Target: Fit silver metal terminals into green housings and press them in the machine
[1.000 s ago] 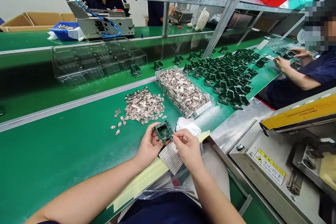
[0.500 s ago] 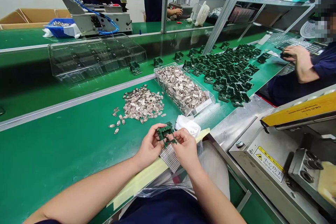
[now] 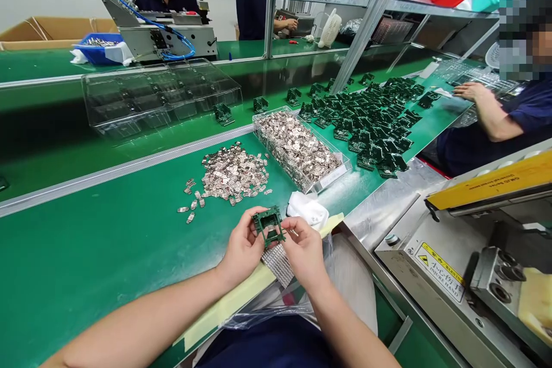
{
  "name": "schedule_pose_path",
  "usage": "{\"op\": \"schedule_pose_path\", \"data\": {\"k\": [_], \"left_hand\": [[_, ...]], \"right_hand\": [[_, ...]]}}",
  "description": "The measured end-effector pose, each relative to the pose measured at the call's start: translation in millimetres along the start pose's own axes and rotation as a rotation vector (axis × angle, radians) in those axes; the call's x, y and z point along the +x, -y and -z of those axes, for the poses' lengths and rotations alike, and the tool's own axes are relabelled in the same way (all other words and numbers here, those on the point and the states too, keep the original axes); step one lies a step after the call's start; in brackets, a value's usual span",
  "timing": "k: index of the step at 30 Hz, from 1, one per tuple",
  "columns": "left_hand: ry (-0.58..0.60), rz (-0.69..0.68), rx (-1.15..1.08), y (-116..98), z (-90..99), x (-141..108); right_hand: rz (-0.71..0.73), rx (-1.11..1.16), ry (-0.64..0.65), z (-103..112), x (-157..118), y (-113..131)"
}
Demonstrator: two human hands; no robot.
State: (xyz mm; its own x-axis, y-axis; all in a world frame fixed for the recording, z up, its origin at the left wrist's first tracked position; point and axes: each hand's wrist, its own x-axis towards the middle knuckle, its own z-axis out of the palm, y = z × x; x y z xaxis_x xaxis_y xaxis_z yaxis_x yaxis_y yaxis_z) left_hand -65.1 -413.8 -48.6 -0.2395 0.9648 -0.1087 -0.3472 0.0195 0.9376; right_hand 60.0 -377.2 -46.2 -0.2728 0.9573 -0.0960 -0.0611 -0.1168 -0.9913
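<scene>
A green plastic frame [image 3: 270, 224] with a square opening is held up over the bench edge. My left hand [image 3: 242, 247] grips its left side. At its right side, my right hand [image 3: 302, 246] has thumb and fingers pinched together against the frame; whether a small part is between them is hidden. Beneath both hands lies a sheet of small metal pieces [image 3: 279, 263]. Loose metal clips [image 3: 235, 172] form a pile beyond my left hand, beside a clear box [image 3: 319, 185] full of similar clips.
Many green frames [image 3: 379, 121] cover the bench at the back right. A white cloth [image 3: 307, 210] lies just beyond my right hand. A machine [image 3: 431, 264] stands at the right. A co-worker's hand [image 3: 474, 92] is farther right.
The green frame has been tilted so its opening faces me more, and my right fingers have shifted on its right side. The co-worker's hand at the right has moved left.
</scene>
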Motion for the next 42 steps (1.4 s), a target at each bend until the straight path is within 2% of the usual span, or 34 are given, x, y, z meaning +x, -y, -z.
{"op": "schedule_pose_path", "data": {"k": [8, 12, 19, 24, 28, 30, 32, 34, 38, 42], "left_hand": [[-0.073, -0.061, 0.113, 7, 0.4, -5], [-0.074, -0.07, 0.131, 6, 0.9, -9], [-0.001, -0.07, 0.185, 7, 0.7, -21], [0.055, -0.088, 0.209, 6, -7.5, -33], [0.108, -0.074, 0.219, 2, -17.0, -34], [0.095, -0.082, 0.21, -1, -20.4, -29], [0.061, -0.092, 0.191, -1, -24.1, -22], [0.054, -0.073, 0.175, 1, -29.4, -13], [0.109, -0.042, 0.16, 14, -42.5, 2], [0.095, -0.068, 0.162, 28, -46.3, 9]], "right_hand": [[-0.009, 0.059, -0.085, -7, -4, -3], [-0.016, 0.045, -0.108, -10, -8, 0], [-0.029, 0.074, -0.132, -7, -26, 4], [0.006, 0.129, -0.191, -5, -44, 1], [0.07, 0.099, -0.222, 19, -52, -2], [0.101, 0.057, -0.307, 39, -55, -8], [0.066, 0.02, -0.373, 58, -58, -20], [-0.009, -0.005, -0.346, 68, -60, -35], [-0.046, -0.016, -0.207, 57, -62, -59], [0.024, -0.037, -0.202, 38, -58, -69]]}}
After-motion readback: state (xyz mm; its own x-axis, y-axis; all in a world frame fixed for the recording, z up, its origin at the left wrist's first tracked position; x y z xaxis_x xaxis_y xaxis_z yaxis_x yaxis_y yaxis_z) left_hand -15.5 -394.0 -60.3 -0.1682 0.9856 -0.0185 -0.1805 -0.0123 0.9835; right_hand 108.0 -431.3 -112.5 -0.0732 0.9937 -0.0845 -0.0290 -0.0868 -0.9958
